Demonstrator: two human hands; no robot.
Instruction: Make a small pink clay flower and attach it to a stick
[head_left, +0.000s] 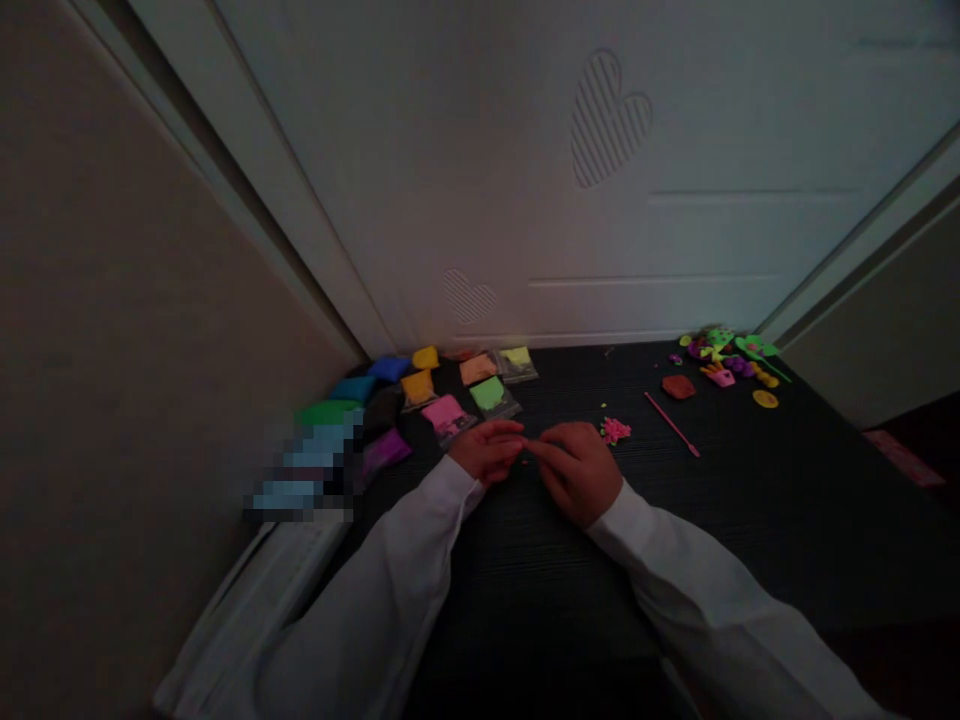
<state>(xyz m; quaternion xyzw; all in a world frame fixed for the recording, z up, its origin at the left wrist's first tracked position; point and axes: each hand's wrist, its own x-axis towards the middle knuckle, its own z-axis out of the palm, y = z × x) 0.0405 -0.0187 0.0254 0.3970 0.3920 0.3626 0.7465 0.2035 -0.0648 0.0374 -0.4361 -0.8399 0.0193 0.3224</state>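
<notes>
My left hand [489, 450] and my right hand [577, 468] meet fingertip to fingertip low over a dark mat [540, 560], both in white sleeves. The fingers of both are curled together in a pinch around something tiny between them, too small and dim to name. A small pile of pink clay bits [615, 430] lies just beyond my right hand. A thin pink stick [671, 424] lies on the mat to the right of that pile.
Several small bags of coloured clay [450, 385] sit at the back left by a white door [600, 170]. Finished clay shapes [727, 358] are clustered at the back right. A blurred patch [307, 470] and a white ledge lie left.
</notes>
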